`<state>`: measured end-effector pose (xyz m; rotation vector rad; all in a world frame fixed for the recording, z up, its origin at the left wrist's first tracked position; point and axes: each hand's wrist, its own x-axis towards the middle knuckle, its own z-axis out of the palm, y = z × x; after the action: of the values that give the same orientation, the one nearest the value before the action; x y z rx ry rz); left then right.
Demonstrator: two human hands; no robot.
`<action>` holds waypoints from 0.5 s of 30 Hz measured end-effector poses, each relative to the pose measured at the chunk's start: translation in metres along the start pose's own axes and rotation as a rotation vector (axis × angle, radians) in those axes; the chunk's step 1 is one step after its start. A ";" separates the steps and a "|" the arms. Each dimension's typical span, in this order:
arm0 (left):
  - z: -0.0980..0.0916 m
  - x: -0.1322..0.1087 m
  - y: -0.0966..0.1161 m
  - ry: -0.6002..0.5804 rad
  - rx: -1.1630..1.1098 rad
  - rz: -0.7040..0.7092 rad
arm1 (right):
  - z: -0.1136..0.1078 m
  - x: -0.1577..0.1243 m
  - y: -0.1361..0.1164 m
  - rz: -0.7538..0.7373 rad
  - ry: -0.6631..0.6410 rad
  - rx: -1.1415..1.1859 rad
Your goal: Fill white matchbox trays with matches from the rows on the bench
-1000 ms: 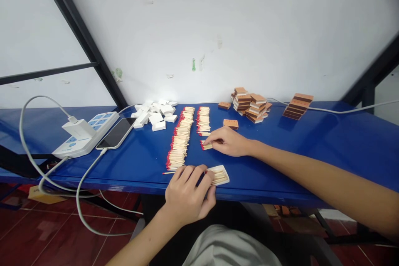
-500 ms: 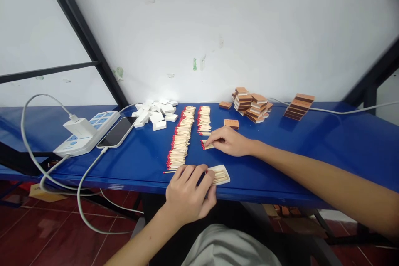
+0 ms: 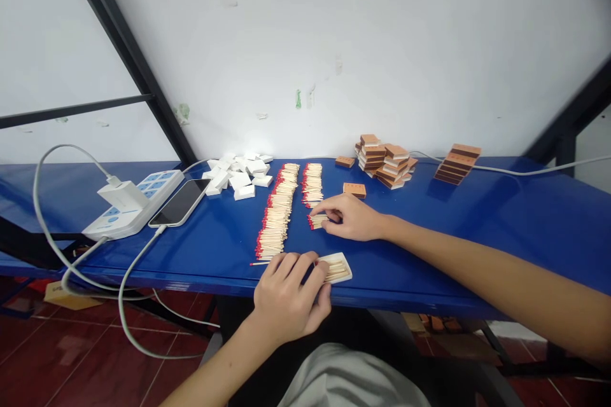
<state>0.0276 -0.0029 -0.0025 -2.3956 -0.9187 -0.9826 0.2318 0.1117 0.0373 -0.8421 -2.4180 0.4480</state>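
My left hand is closed around a white matchbox tray at the table's front edge. Wooden matches lie inside it, and the fingers cover its left part. My right hand rests on the table over a small group of matches with red heads pointing left. Its index finger reaches the top of this group while the thumb sits apart at its right side. Just behind is a short row of matches. A longer row of matches runs along the left.
White tray pieces are heaped at the back. Brown matchbox sleeves are stacked at back right, near a single sleeve and a tilted sleeve block. A phone, power strip and white cables occupy the left.
My right index finger has lifted and spread away from the thumb, showing more of the small match group. My left hand and its tray have stayed put.
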 end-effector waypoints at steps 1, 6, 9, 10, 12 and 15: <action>0.000 0.000 0.000 -0.002 -0.001 -0.002 | 0.000 0.000 -0.001 0.015 0.002 -0.042; 0.001 0.000 0.000 -0.006 -0.009 -0.006 | 0.003 0.000 -0.005 0.088 0.000 -0.203; 0.000 0.001 0.000 0.016 -0.017 -0.008 | 0.003 0.000 -0.006 0.082 0.003 -0.232; 0.000 0.001 0.000 0.025 -0.019 -0.007 | 0.003 0.001 -0.006 0.072 0.004 -0.234; 0.000 0.001 0.000 0.038 -0.020 -0.005 | 0.002 0.001 -0.008 0.050 -0.013 -0.244; 0.000 0.001 0.000 0.038 -0.021 -0.006 | -0.002 0.003 -0.013 0.043 -0.083 -0.306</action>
<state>0.0283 -0.0025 -0.0014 -2.3844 -0.9062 -1.0415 0.2250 0.1044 0.0460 -1.0232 -2.5896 0.1304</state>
